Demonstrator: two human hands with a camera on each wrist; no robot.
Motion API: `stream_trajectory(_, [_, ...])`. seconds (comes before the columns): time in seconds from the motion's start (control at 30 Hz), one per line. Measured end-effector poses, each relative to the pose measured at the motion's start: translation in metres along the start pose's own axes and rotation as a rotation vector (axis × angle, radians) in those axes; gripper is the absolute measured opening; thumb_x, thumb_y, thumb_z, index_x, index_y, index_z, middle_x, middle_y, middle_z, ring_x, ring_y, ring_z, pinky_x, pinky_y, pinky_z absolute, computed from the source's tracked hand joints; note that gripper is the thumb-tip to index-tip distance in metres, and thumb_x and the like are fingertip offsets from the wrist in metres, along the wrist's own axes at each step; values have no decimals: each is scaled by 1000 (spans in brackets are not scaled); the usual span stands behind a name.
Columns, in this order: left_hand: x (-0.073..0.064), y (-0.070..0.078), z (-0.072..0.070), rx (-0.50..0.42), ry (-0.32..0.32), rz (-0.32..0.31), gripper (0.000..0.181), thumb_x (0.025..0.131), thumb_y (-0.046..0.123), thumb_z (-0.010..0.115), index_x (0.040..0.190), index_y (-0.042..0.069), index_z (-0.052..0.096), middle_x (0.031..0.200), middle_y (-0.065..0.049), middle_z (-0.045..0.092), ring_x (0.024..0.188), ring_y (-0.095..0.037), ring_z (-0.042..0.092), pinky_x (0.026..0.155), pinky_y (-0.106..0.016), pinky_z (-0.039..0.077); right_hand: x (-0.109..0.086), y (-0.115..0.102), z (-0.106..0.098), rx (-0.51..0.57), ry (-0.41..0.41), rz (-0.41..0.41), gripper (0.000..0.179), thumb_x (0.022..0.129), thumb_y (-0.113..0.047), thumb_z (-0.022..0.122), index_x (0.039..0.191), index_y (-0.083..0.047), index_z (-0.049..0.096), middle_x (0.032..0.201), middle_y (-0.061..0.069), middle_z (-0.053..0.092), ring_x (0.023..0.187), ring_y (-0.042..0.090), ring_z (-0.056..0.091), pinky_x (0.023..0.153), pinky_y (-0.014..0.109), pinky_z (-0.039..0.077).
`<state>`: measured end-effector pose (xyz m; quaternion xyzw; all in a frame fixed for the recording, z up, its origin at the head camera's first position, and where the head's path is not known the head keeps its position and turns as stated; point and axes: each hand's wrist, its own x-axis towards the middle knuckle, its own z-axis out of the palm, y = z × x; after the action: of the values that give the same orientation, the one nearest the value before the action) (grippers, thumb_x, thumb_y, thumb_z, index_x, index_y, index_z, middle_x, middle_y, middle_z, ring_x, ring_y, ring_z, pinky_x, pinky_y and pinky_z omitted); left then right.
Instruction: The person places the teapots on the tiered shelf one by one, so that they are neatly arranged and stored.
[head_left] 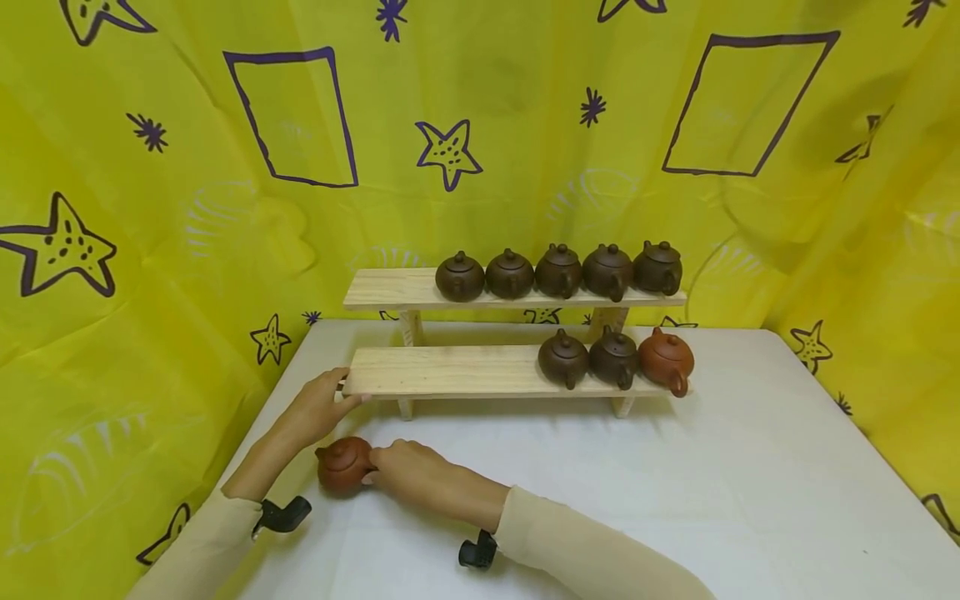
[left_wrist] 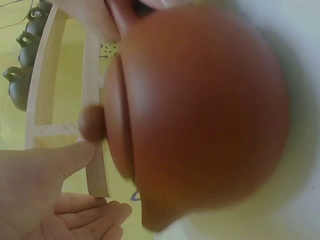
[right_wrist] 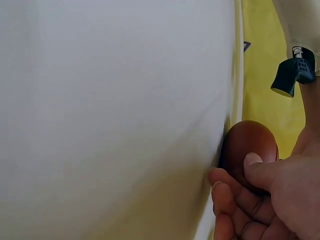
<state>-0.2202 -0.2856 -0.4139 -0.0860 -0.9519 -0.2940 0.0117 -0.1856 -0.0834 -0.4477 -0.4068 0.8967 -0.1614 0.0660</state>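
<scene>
In the head view a reddish-brown clay teapot (head_left: 345,467) is low at the left, in front of a two-tier wooden shelf. My right hand (head_left: 412,471) pinches the teapot's handle, its spout pointing left. The right wrist view shows the thumb (right_wrist: 255,162) against this teapot (right_wrist: 250,145), close over the white tabletop. My left hand (head_left: 318,408) holds the left end of the lower shelf board (head_left: 450,371), with the thumb at its front edge and the fingers toward the back. In the left wrist view the teapot (left_wrist: 205,105) partly covers the shelf.
Several dark brown teapots (head_left: 558,271) line the upper board (head_left: 393,287). On the lower board's right half stand two dark teapots (head_left: 564,358) and a reddish one (head_left: 666,358). A white cloth (head_left: 750,467) covers the table, and yellow patterned curtains (head_left: 510,200) enclose it.
</scene>
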Motion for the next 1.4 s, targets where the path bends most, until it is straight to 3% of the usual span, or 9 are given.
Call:
stream_trajectory(0.23, [1, -2, 2, -6, 5, 20, 54, 105, 22, 68, 141, -15, 53, 137, -36, 61, 124, -52, 61, 99, -62, 54, -25, 22, -10, 82, 14, -43, 28, 105, -30, 65, 82, -17, 57, 66, -10, 42, 60, 2, 39, 56, 15, 35])
stream_trajectory(0.47, [0, -4, 3, -7, 12, 23, 52, 105, 22, 67, 140, -14, 53, 137, -37, 60, 125, -54, 60, 100, -63, 53, -54, 38, -36, 192, 33, -25, 28, 107, -28, 63, 83, -16, 55, 67, -10, 40, 59, 2, 37, 55, 16, 33])
stream_trajectory(0.77, [1, -5, 3, -9, 8, 27, 52, 105, 20, 67, 141, -14, 53, 137, -37, 60, 126, -53, 59, 101, -64, 52, -82, 64, -72, 261, 212, 22, 19, 107, -20, 65, 91, -10, 64, 67, -7, 49, 56, 2, 41, 51, 18, 34])
stream_trajectory(1.07, [1, -3, 2, -10, -7, 15, 55, 105, 19, 66, 144, -17, 49, 136, -38, 59, 126, -54, 59, 99, -63, 53, -98, 78, -94, 227, 402, 219, 29, 107, -21, 65, 81, -10, 58, 64, -4, 53, 51, 7, 45, 47, 21, 35])
stream_trajectory(1.27, [2, -4, 2, 1, -14, 4, 57, 106, 20, 66, 145, -17, 47, 138, -39, 58, 127, -54, 58, 101, -64, 52, -96, 89, -93, 109, 475, 331, 34, 107, -23, 65, 77, -9, 57, 60, -1, 49, 49, 11, 45, 45, 24, 35])
stream_trajectory(1.4, [2, -4, 2, -4, -16, 2, 58, 106, 21, 66, 145, -17, 47, 138, -39, 58, 127, -54, 58, 101, -63, 53, -93, 96, -88, 39, 511, 362, 33, 105, -21, 66, 76, -6, 59, 59, 1, 50, 50, 15, 48, 46, 28, 39])
